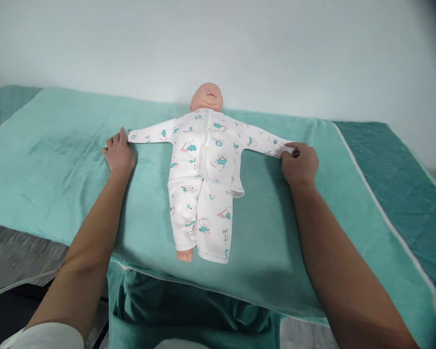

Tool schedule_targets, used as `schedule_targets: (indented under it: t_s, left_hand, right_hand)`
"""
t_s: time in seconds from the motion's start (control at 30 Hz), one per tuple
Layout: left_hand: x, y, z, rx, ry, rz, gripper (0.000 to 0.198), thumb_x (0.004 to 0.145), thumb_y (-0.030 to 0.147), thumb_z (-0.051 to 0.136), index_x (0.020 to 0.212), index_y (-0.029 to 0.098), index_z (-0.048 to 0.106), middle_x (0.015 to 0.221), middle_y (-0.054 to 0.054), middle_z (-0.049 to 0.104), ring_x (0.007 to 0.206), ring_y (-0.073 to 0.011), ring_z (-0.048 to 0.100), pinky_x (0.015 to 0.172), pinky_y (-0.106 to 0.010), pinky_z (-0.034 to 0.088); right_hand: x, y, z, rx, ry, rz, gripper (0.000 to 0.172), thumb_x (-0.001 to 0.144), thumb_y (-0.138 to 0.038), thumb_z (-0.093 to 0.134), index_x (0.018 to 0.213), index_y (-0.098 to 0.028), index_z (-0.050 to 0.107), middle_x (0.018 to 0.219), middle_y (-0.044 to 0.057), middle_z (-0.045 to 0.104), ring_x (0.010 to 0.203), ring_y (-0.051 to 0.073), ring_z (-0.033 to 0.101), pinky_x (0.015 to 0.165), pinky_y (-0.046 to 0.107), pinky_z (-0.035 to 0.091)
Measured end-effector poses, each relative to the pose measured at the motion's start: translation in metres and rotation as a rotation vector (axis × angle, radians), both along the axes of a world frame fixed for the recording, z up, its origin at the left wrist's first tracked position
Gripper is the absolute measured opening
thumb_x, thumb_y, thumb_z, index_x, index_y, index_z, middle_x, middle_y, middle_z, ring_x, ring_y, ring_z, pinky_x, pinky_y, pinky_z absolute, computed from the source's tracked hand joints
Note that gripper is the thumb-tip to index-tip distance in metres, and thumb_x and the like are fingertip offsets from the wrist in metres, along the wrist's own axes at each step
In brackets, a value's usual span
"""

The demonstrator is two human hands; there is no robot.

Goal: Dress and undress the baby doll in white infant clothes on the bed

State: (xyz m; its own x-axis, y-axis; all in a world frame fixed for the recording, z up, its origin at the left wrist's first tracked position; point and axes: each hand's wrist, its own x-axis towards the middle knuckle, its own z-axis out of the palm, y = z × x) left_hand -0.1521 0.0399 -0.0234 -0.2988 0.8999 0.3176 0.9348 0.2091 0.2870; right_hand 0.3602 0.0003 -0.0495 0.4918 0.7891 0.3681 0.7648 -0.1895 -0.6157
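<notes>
A baby doll (206,97) lies on its back with its arms out to the sides. It wears a white printed top (207,148) with a front closure and matching printed trousers (203,218). One bare foot (185,255) shows below a trouser leg; the other foot is hidden. My left hand (119,152) is closed at the cuff of the sleeve on the left, its thumb out of sight. On the opposite side, my right hand (301,164) pinches the other sleeve's cuff between thumb and fingers. Both sleeves are stretched nearly straight, and no doll hands show.
A light green plush cover (76,203) lies under the doll, over a darker green layer (396,165) at the right. Dark green cloth (189,310) hangs at the front edge. A pale wall (218,43) stands behind; a black object (14,310) is at lower left.
</notes>
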Motion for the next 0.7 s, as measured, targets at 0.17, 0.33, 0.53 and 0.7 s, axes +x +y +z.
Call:
schedule_targets:
  t_s: [0.17, 0.33, 0.53, 0.7]
  left_hand:
    - [0.003, -0.001, -0.002, 0.000, 0.010, 0.003, 0.061, 0.100, 0.024, 0.030, 0.160, 0.024, 0.044, 0.162, -0.016, 0.049, 0.150, -0.0401, 0.038, 0.118, -0.067, 0.029]
    - [0.005, -0.033, -0.006, 0.026, -0.063, -0.032, 0.062, 0.095, 0.021, 0.042, 0.157, 0.018, 0.047, 0.163, -0.019, 0.045, 0.151, -0.0405, 0.038, 0.122, -0.064, 0.029]
    - [0.030, -0.144, -0.008, 0.133, -0.205, -0.303, 0.051, 0.094, 0.021, 0.045, 0.142, 0.010, 0.059, 0.144, -0.020, 0.061, 0.137, -0.0296, 0.055, 0.120, -0.046, 0.042]
    - [0.070, -0.246, -0.014, 0.082, -0.401, -0.655, 0.039, 0.098, 0.031, 0.052, 0.136, 0.027, 0.061, 0.133, -0.007, 0.071, 0.127, -0.0243, 0.063, 0.129, -0.054, 0.030]
  right_hand:
    - [-0.006, -0.007, -0.005, 0.038, -0.083, 0.032, 0.035, 0.078, -0.013, 0.057, 0.110, -0.012, 0.070, 0.120, 0.018, 0.058, 0.116, 0.028, 0.055, 0.112, 0.047, 0.040]
    - [-0.039, -0.038, 0.003, 0.070, -0.128, 0.192, 0.038, 0.081, -0.017, 0.060, 0.119, -0.016, 0.064, 0.144, 0.021, 0.052, 0.141, 0.033, 0.045, 0.120, 0.055, 0.034]
    - [-0.123, -0.137, 0.019, 0.252, 0.099, 0.706, 0.030, 0.096, -0.032, 0.061, 0.125, -0.025, 0.061, 0.139, 0.015, 0.061, 0.134, 0.028, 0.057, 0.113, 0.055, 0.048]
    - [-0.181, -0.229, 0.019, 0.300, -0.007, 0.972, 0.047, 0.094, -0.027, 0.068, 0.138, -0.027, 0.053, 0.144, 0.015, 0.058, 0.142, 0.032, 0.051, 0.117, 0.059, 0.043]
